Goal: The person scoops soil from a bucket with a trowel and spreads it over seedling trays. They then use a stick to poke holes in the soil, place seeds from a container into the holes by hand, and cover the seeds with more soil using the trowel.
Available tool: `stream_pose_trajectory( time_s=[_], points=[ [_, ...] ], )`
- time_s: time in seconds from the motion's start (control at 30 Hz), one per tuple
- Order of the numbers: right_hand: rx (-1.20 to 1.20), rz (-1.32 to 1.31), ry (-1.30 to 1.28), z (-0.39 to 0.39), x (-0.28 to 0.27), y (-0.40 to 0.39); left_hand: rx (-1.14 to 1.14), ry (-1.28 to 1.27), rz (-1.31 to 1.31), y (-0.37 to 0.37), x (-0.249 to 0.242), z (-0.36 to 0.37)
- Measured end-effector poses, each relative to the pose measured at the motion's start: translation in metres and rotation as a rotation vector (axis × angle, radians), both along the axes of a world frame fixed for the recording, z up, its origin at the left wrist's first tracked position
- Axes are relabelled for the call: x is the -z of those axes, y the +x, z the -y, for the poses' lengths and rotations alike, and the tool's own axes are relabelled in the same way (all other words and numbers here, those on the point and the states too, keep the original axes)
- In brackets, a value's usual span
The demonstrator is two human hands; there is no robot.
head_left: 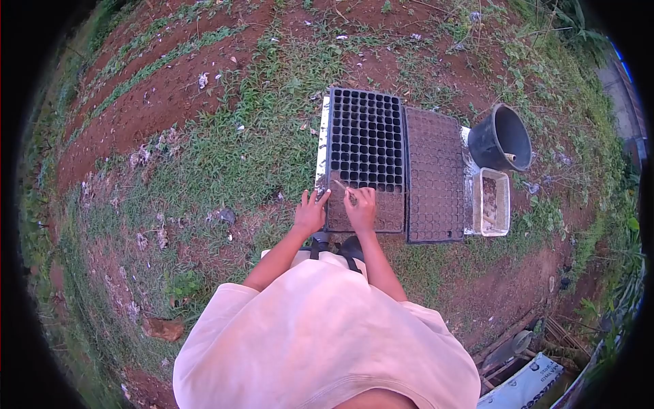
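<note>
Seedling tray (366,140), black, many-celled, lying flat on the grassy ground straight in front of us; its far cells are hollow, while the near rows look filled with brown soil. Our left hand (310,213) rests at the tray's near left corner, fingers spread and flat, pinching nothing. Our right hand (361,206) lies on the filled near rows, fingers bent downward onto the soil; a thin pale stick (340,185) shows between the two hands — we cannot tell which hand grips it, the view being too small.

Second tray (434,176), just beside the first on its right and touching along the long edge, every cell soil-filled. White basket (494,202), rectangular, beside that tray's right edge, holding some pale matter. Black bucket (501,138), tipped on its side just beyond the basket. Surroundings — patchy grass and red earth beds (146,95) to the left.
</note>
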State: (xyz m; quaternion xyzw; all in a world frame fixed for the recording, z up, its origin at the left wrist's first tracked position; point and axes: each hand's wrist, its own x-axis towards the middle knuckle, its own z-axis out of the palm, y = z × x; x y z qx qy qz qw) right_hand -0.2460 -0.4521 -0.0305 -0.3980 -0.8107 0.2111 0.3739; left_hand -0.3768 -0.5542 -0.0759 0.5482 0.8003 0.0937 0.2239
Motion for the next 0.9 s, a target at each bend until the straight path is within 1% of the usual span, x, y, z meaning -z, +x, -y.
stream_pose_trajectory(
  time_s=[0.1,0.2,0.27,0.3,0.37,0.47,0.7,0.77,0.9],
  points=[
    [0.018,-0.023,-0.029,-0.003,0.000,-0.003,0.003,-0.019,0.005,-0.001,-0.001,-0.002],
    [0.081,0.016,-0.016,-0.003,0.003,-0.004,0.000,-0.030,0.018,-0.001,-0.002,-0.001],
    [0.171,-0.020,-0.003,-0.002,-0.001,-0.005,0.015,-0.032,-0.001,-0.003,0.000,-0.001],
    [0.171,-0.020,0.000,-0.002,-0.001,-0.004,0.015,-0.029,0.000,-0.003,0.000,-0.001],
    [0.103,-0.043,-0.057,-0.002,-0.001,-0.003,0.024,-0.035,-0.007,-0.003,0.002,-0.001],
    [0.040,-0.004,-0.034,-0.002,0.004,0.001,0.020,-0.046,0.013,-0.002,-0.001,-0.001],
    [-0.009,0.051,0.015,-0.003,0.001,0.002,0.005,-0.033,0.011,0.000,0.002,-0.001],
    [-0.064,0.069,0.069,-0.005,0.002,-0.001,0.000,-0.045,0.012,0.000,0.000,-0.001],
    [-0.094,0.048,0.015,-0.008,0.004,-0.007,-0.010,-0.031,0.001,0.002,0.002,-0.001]
  ],
)
